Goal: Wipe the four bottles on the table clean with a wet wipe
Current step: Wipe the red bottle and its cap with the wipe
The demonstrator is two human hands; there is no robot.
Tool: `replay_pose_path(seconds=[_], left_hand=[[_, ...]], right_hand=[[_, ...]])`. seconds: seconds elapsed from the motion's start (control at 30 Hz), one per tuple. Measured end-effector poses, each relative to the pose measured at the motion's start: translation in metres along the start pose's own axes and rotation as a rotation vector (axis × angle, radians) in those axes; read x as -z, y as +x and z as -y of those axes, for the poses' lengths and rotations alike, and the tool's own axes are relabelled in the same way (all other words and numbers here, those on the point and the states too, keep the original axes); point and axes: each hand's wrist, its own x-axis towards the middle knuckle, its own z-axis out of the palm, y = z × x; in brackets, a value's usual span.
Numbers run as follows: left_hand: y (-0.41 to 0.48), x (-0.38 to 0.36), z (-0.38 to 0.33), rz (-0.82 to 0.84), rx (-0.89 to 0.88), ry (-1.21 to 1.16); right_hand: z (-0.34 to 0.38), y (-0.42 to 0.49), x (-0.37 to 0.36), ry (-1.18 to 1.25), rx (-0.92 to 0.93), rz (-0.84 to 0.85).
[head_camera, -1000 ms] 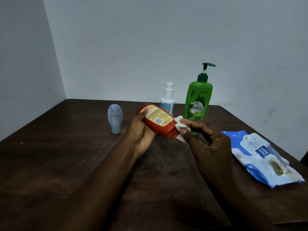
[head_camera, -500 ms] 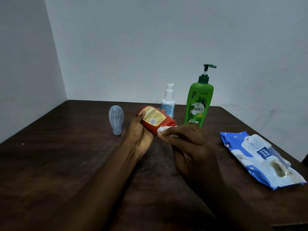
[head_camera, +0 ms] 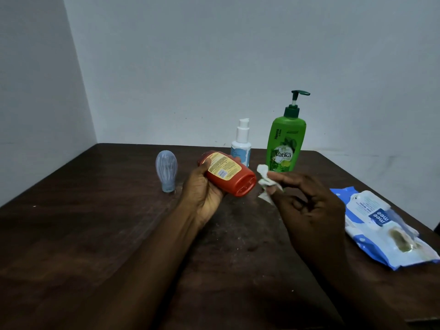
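Note:
My left hand (head_camera: 204, 194) grips a red bottle (head_camera: 229, 175) with a yellow label, held tilted above the table with its cap end toward the right. My right hand (head_camera: 307, 206) pinches a crumpled white wet wipe (head_camera: 264, 178) just right of the bottle's cap, a small gap between them. A green pump bottle (head_camera: 285, 145) stands upright behind the wipe. A small white and blue pump bottle (head_camera: 241, 145) stands behind the red one. A pale blue bulb-shaped bottle (head_camera: 166, 171) stands upside down on its cap at the left.
A blue and white wet-wipe pack (head_camera: 385, 225) lies at the right edge of the dark wooden table (head_camera: 71, 234). Walls close in behind and on the left.
The right hand with the wipe slid in against the red bottle's cap end, then drew back to the right, off the bottle. The left hand kept its hold on the bottle.

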Motion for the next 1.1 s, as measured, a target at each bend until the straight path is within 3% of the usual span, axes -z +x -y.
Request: replay_pose_path(seconds=[0.17,0.33,0.5,0.63,0.83,1.1], left_hand=[[0.002,0.004,0.001,-0.016,-0.019,0.014],[0.002,0.005,0.002,-0.013,-0.033,-0.016],[0.006,0.007,0.0,-0.07,-0.001,-0.004],[0.005,0.006,-0.002,-0.116,0.057,0.052],[0.008,0.007,0.0,-0.036,-0.037,-0.009],[0.007,0.007,0.002,0.008,-0.064,0.029]], right_hand=[[0.011,-0.004,-0.019,0.084,-0.081,0.028],[0.021,-0.017,-0.034,0.438,-0.535,-0.039],[0.035,-0.028,-0.046,0.62,-0.671,-0.048],[0.047,-0.03,-0.048,0.558,-0.571,0.016],[0.047,-0.005,-0.028,0.6,-0.45,-0.075],[0.015,0.001,-0.012,-0.107,0.048,0.034]])
